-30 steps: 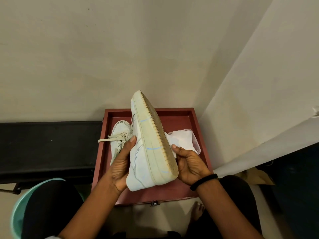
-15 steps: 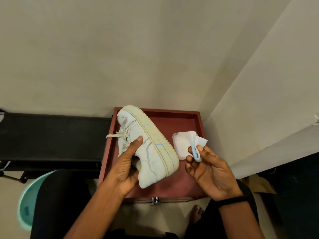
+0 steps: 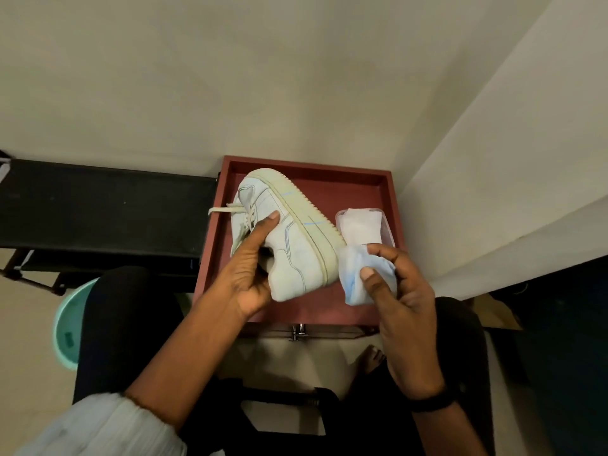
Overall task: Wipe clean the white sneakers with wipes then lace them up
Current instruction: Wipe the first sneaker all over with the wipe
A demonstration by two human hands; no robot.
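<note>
- Since half a second ago the right hand (image 3: 408, 291) has carried its wipe (image 3: 353, 284) in from beside the tub to the heel end of the sneaker (image 3: 289, 251). A second ago both hands were on the shoe itself.
- The left hand (image 3: 246, 274) grips the sneaker from the open side, thumb laid flat along the upper. It holds the shoe tilted over the red tray (image 3: 312, 166), toe away from the person, with the yellowed sole (image 3: 306, 218) turned up and to the right.
- The right hand pinches the bunched wipe between thumb and fingers. The wipe sits just beside the sole's heel edge; I cannot tell whether it touches yet.
- My reading: this is the wiping step, just starting on this shoe. Lacing comes later, though a lace (image 3: 223, 210) already trails loose to the left.
- The next move probably calls for the wipe to be pressed onto the sole rim and drawn along it, while the left hand keeps the shoe steady against the push.
- A clear tub (image 3: 385, 222) stands in the tray's right half with more white wipes (image 3: 360, 225) folded inside, lid off.
- Something pale lies in the tray behind the held shoe; I cannot tell what it is.
</note>
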